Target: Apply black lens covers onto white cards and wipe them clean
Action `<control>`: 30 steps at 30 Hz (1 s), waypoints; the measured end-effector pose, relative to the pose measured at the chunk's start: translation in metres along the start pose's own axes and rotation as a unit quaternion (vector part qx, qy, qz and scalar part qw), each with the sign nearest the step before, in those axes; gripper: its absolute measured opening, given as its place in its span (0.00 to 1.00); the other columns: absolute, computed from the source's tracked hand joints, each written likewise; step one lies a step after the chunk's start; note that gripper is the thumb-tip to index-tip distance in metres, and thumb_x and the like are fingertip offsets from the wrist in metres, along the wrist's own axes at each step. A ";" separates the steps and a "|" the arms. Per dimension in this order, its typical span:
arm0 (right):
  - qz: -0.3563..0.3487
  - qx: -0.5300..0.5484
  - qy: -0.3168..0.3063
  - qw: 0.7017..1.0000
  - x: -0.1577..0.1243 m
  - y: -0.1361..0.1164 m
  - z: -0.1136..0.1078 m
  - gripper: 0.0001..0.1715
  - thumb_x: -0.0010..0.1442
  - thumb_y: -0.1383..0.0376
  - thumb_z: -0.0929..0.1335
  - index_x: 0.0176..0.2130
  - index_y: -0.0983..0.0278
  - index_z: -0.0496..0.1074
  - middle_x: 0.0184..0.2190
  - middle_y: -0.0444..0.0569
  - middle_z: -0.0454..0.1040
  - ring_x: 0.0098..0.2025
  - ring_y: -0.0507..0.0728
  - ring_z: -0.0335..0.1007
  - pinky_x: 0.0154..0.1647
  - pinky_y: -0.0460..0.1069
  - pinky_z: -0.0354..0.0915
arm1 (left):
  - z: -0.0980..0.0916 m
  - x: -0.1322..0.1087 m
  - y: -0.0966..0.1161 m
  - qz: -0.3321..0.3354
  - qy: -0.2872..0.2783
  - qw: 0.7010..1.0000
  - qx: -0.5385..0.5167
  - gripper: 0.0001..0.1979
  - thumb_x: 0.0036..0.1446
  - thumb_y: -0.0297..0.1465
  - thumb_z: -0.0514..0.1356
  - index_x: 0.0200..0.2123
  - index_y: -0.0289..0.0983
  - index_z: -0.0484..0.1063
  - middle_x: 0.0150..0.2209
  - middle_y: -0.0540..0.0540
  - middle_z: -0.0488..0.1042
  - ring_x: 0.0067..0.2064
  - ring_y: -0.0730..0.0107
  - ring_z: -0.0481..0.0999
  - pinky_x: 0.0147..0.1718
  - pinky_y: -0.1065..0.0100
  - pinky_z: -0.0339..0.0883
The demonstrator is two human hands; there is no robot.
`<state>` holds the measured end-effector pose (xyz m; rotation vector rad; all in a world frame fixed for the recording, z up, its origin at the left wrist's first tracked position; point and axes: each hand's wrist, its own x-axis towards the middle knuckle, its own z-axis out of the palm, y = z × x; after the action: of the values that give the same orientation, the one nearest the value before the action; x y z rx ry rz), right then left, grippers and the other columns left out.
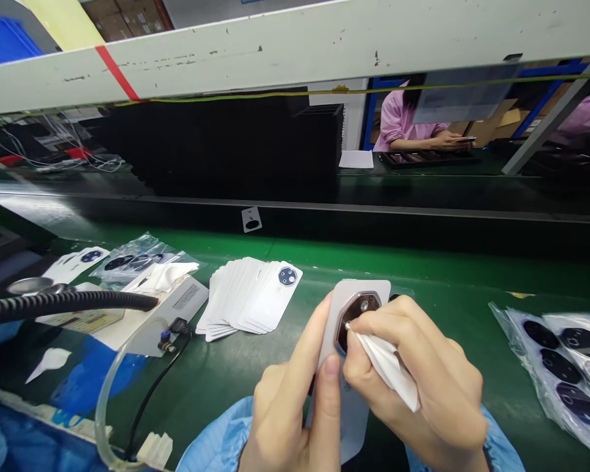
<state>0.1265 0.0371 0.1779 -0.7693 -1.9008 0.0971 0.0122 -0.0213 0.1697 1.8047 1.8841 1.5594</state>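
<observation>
My left hand (295,396) holds a grey phone back cover (353,419) tilted up, its thumb and fingers along the edge. Near the cover's top is a dark, octagonal camera lens plate (364,304) with a metallic rim. A folded white wipe (391,373) is pinched in my right hand (430,380), its tip pressed against the lens plate. Left of my hands, a fanned stack of white covers (248,295) lies on the green bench; the top one shows a round camera ring.
Bagged dark lens plates (560,364) lie at right, another plastic bag (137,259) at left. A white box (177,308) carries a black ribbed hose (78,303) and clear tube (105,393). A single card (251,219) rests by the dark ledge. Beyond, a pink-sleeved person (398,121) sits.
</observation>
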 end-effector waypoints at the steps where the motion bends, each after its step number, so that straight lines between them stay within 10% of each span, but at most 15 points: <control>1: 0.001 0.001 0.005 1.000 0.000 0.000 0.000 0.07 0.55 0.76 0.66 0.35 0.68 0.68 0.26 0.43 0.66 0.26 0.47 0.62 0.24 0.47 0.56 | -0.001 0.000 -0.001 0.008 -0.009 1.000 -0.007 0.25 0.61 0.25 0.54 0.60 0.50 0.61 0.36 0.53 0.80 0.25 0.75 0.76 0.24 0.77 0.70; 23: 0.012 0.016 -0.006 1.000 0.001 0.000 -0.002 0.08 0.54 0.76 0.66 0.35 0.66 0.68 0.24 0.42 0.65 0.23 0.47 0.60 0.22 0.45 0.58 | -0.003 -0.002 -0.001 -0.003 -0.005 1.000 -0.014 0.25 0.60 0.26 0.55 0.59 0.49 0.64 0.36 0.53 0.80 0.24 0.76 0.75 0.25 0.77 0.69; 30: 0.086 0.190 0.068 0.976 0.002 0.001 -0.012 0.09 0.50 0.76 0.68 0.34 0.65 0.69 0.23 0.43 0.66 0.21 0.49 0.61 0.17 0.46 0.57 | -0.003 0.003 0.012 -0.195 0.059 0.972 -0.116 0.18 0.57 0.34 0.60 0.51 0.51 0.72 0.28 0.56 0.78 0.19 0.80 0.71 0.16 0.83 0.63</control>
<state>0.1366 0.0363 0.1847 -0.6564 -1.6172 0.4894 0.0178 -0.0232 0.1811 1.1851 1.8658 1.6806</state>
